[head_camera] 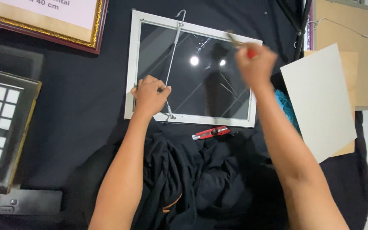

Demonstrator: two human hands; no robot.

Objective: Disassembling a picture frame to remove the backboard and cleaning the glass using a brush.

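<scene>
A white picture frame (pixel 133 55) lies face down on a black cloth, its glass reflecting ceiling lights. A thin hanging wire (pixel 172 55) runs across its back. My left hand (pixel 149 96) presses on the frame's lower left part, fingers curled beside the wire. My right hand (pixel 255 64) hovers blurred over the frame's upper right corner, gripping a small tool with a red handle (pixel 250 53) and a thin metal tip. A red utility knife (pixel 211 133) rests just below the frame.
A grey cardboard sheet (pixel 320 100) lies at the right over a brown backing board (pixel 346 47). A gold-edged frame (pixel 52 25) sits top left, a gridded frame (pixel 5 127) at the left. Bunched black cloth (pixel 192 179) fills the foreground.
</scene>
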